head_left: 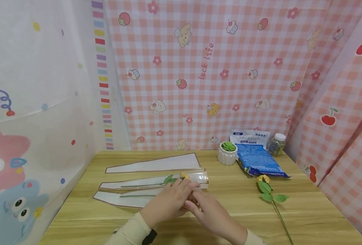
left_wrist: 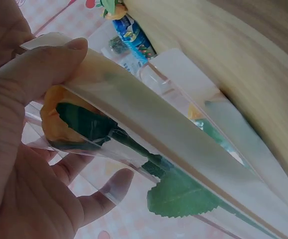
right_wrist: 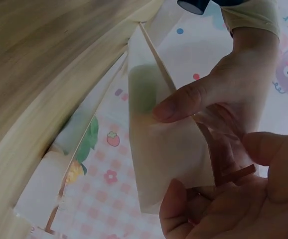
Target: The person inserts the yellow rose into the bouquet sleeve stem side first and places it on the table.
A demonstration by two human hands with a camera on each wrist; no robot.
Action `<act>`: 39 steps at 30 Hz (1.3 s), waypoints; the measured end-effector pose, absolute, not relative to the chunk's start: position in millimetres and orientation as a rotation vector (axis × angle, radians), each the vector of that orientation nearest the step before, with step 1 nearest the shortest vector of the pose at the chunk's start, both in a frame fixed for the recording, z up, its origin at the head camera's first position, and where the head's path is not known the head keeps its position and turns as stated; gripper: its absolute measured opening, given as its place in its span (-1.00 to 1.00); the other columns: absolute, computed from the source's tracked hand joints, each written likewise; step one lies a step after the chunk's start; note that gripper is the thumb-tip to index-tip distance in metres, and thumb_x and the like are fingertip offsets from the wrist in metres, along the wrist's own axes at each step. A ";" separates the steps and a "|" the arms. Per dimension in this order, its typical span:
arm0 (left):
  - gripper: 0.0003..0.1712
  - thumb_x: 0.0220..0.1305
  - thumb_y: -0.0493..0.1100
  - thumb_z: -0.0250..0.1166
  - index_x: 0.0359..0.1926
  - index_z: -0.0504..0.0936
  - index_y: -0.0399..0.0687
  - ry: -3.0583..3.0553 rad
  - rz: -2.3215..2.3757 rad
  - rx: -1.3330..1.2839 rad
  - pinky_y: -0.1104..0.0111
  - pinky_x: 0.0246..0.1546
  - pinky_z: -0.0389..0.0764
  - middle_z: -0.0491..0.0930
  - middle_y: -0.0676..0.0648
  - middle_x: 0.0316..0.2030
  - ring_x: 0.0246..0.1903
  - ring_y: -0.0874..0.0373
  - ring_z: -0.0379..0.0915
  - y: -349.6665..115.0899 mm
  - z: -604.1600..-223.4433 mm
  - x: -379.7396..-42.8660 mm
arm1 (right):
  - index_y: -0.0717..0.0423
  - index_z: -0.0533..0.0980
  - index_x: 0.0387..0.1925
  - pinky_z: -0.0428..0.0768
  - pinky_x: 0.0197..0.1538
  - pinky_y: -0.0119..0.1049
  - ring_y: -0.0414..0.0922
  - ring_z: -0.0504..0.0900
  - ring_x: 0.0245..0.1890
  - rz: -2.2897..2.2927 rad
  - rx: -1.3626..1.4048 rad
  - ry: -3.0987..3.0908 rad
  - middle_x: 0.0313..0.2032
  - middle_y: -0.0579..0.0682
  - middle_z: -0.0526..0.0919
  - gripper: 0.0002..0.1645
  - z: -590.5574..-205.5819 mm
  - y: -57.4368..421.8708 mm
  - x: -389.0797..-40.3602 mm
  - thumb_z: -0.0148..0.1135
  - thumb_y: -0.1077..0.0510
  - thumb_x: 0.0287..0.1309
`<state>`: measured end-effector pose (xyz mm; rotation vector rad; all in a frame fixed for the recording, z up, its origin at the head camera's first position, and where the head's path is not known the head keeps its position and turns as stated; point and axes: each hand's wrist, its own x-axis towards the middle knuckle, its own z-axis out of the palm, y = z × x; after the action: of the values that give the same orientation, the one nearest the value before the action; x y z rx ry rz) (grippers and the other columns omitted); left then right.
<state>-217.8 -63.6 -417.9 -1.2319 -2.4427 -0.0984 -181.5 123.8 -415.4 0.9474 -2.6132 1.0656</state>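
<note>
My left hand [head_left: 168, 200] grips a tapered flower sleeve [left_wrist: 121, 94] with a white back, clear front and brown edging, its thumb pressed on the white back. Inside the sleeve lies a yellow-orange artificial rose [left_wrist: 54, 118] with green leaves, its bloom near the wide end. My right hand [head_left: 212, 212] pinches the sleeve's wide end, fingers against the edge, as the right wrist view shows. In the head view both hands overlap and hide most of the bloom. Just beyond them on the table lies a second sleeve [head_left: 201, 177] holding another yellow rose [head_left: 184, 176].
A flat third sleeve [head_left: 159, 164] lies farther back on the wooden table [head_left: 229, 190]. To the right rests a loose yellow rose [head_left: 263, 177]. Behind it stand a white potted succulent [head_left: 227, 154], a blue-and-white bag [head_left: 258, 158] and a lidded jar [head_left: 276, 145].
</note>
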 end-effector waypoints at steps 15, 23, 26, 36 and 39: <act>0.39 -0.01 0.11 0.63 0.61 -0.14 0.13 -2.723 -0.307 -1.171 -0.09 0.12 0.52 0.39 -0.01 0.35 0.23 0.05 0.36 -86.6 -435.7 -229.9 | -0.05 0.56 -0.35 0.62 -0.30 -0.36 -0.34 0.55 -0.36 1.028 0.806 -2.592 -0.35 -0.17 0.65 -0.85 -421.8 129.7 -192.2 0.28 0.24 0.35; 0.26 -0.02 0.10 0.63 0.57 0.07 0.00 -2.961 -0.441 -1.000 -0.29 0.19 0.37 0.40 -0.12 0.37 0.32 -0.10 0.34 -119.0 -447.0 -242.0 | 0.01 0.57 -0.37 0.66 -0.21 -0.26 -0.33 0.55 -0.35 1.150 0.732 -2.698 -0.41 -0.14 0.64 -0.82 -422.4 143.7 -199.6 0.19 0.17 0.43; 0.14 -0.01 0.08 0.63 0.50 0.22 -0.06 -2.970 -0.442 -0.976 -0.26 0.21 0.37 0.43 -0.14 0.35 0.32 -0.12 0.36 -134.2 -451.8 -244.6 | 0.07 0.60 -0.35 0.66 -0.20 -0.27 -0.32 0.54 -0.35 1.223 0.698 -2.726 -0.38 -0.10 0.65 -0.81 -424.8 150.3 -202.7 0.19 0.16 0.44; -0.16 -0.05 -0.06 0.65 0.27 0.50 -0.10 -2.968 -0.412 -0.987 -0.07 0.15 0.52 0.58 -0.13 0.16 0.13 -0.10 0.51 -182.2 -465.4 -241.4 | 0.18 0.52 -0.49 0.66 -0.12 -0.24 -0.23 0.61 -0.23 1.370 0.691 -2.753 -0.26 0.04 0.72 -0.70 -434.9 171.4 -208.1 0.24 0.16 0.40; -0.13 -0.12 -0.03 0.67 0.24 0.52 -0.11 -2.963 -0.387 -0.983 -0.01 0.08 0.58 0.60 -0.10 0.10 0.05 -0.08 0.56 -192.7 -465.3 -238.3 | 0.21 0.55 -0.49 0.66 -0.10 -0.22 -0.18 0.65 -0.19 1.374 0.714 -2.769 -0.24 0.06 0.73 -0.70 -439.5 178.2 -210.6 0.25 0.17 0.38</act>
<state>-238.3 -192.7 -465.3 -0.9828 -2.9627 -0.3872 -210.6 178.2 -439.5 0.7139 -2.7689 1.3738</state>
